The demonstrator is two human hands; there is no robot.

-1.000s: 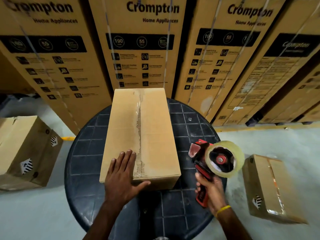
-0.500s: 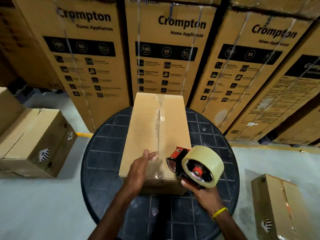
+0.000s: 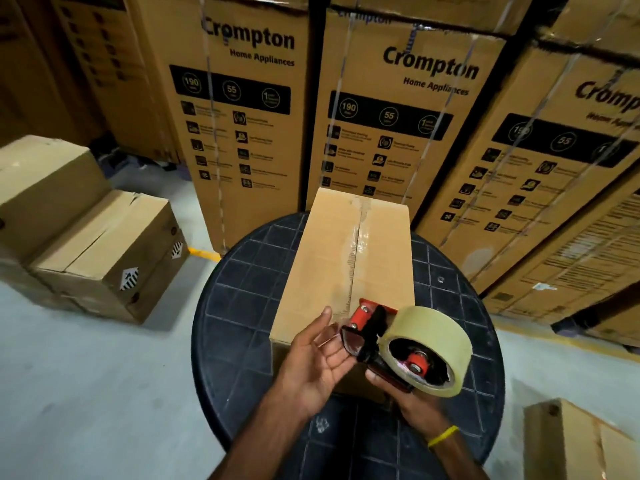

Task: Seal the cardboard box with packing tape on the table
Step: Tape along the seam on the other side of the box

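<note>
Here, right fingers (image 3: 378, 379) around tape dispenser (image 3: 372, 320); left fingers (image 3: 336, 356) slack; stacked cartons (image 3: 242, 133) behind box (image 3: 329, 265)

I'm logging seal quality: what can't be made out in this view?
- Head view: the seam's near end on the cardboard box, hidden by the tape dispenser and left hand.
- Head view: the dispenser's handle, covered by the right hand.
- Head view: small print on the Crompton cartons, blurred and too small.
- Head view: the floor box at lower right, cut off by the frame edge.
</note>
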